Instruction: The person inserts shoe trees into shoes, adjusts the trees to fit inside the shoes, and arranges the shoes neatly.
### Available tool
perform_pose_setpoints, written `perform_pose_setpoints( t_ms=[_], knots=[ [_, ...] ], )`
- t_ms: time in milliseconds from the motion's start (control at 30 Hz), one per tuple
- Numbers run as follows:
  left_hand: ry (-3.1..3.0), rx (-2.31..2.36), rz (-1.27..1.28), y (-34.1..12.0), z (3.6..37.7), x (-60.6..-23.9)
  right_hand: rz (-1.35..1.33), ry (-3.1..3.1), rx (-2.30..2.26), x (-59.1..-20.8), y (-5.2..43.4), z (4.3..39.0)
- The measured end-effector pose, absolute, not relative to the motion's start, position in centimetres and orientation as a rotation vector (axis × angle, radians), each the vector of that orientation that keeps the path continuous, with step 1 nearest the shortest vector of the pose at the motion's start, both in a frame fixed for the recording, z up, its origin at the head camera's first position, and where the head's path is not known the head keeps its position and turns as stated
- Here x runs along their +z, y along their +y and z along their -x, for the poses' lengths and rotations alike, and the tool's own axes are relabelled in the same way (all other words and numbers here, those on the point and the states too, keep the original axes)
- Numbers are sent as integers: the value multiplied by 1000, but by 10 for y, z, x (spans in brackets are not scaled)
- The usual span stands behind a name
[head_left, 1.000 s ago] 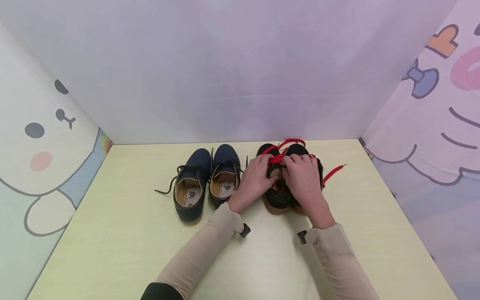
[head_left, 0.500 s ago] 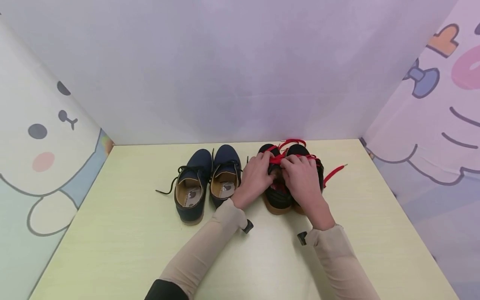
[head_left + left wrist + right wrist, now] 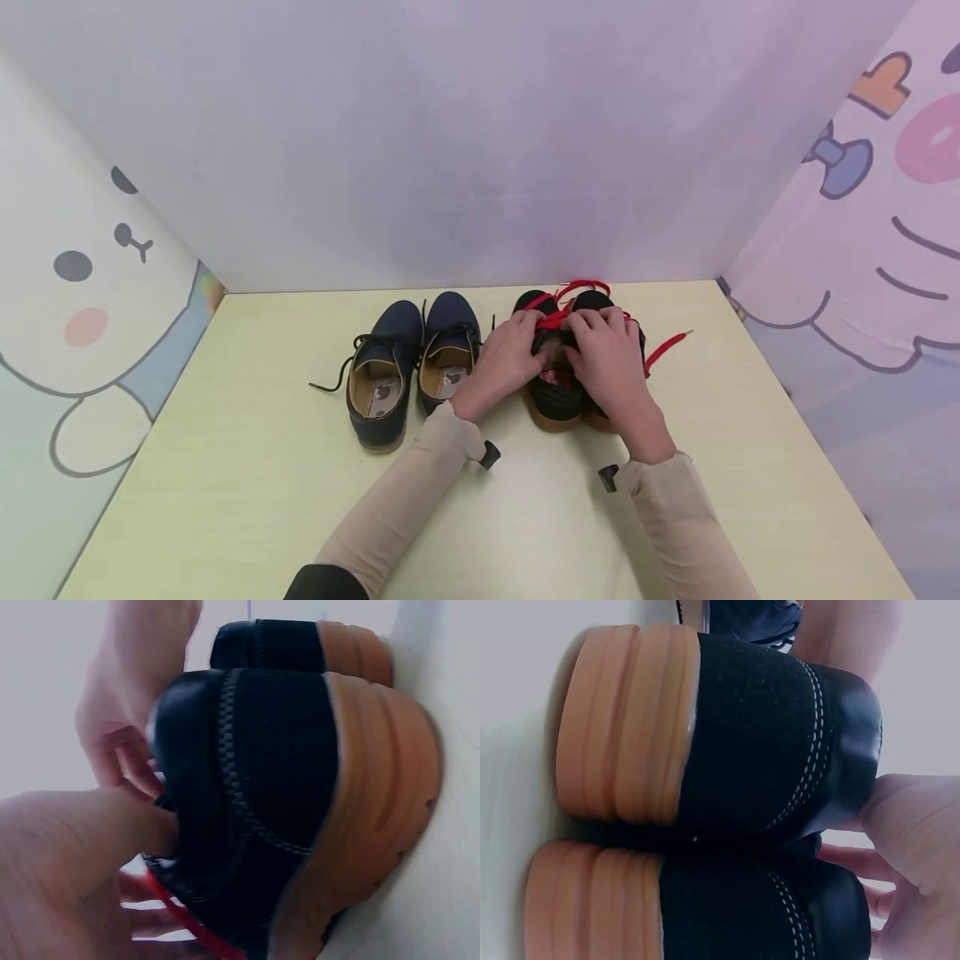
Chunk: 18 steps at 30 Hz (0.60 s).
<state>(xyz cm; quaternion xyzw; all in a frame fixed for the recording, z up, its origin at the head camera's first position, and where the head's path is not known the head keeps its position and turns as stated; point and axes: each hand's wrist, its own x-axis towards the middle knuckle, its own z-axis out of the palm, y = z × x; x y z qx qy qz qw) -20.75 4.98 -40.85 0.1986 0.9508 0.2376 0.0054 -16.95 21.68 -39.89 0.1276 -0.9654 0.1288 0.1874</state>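
Observation:
A pair of black shoes with tan soles and red laces stands toward the back right in the head view. My left hand (image 3: 510, 357) grips the side of the left black shoe (image 3: 557, 402), its thumb inside the opening (image 3: 161, 829) and its fingers outside by the red lace (image 3: 196, 921). From the other side my right hand (image 3: 611, 360) holds the same shoe's collar, thumb at its edge. This hand covers much of the right black shoe (image 3: 720, 907). Red laces (image 3: 555, 320) lie crossed over the shoe fronts between both hands.
A pair of navy shoes (image 3: 384, 408) with black laces stands to the left, toes to the back wall (image 3: 450, 167). One loose black lace trails left on the pale table (image 3: 247, 467). A loose red lace end (image 3: 666, 348) sticks out right.
Both hands keep their places at the left black shoe, with only slight finger and wrist shifts. The shoes have not moved; the head view tilts slightly.

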Motion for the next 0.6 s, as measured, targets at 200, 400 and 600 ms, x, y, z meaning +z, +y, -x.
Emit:
perform_pose_setpoints(
  t_ms=[200, 400, 600],
  knots=[
    [2900, 687, -653, 43, 208, -404, -358, -2754, 340, -400, 219, 171],
    [2917, 721, -652, 42, 209, -406, -340, -2783, 336, -401, 220, 173],
    [2943, 726, -627, 45, 210, -407, -320, -2757, 354, -403, 220, 176]
  ],
)
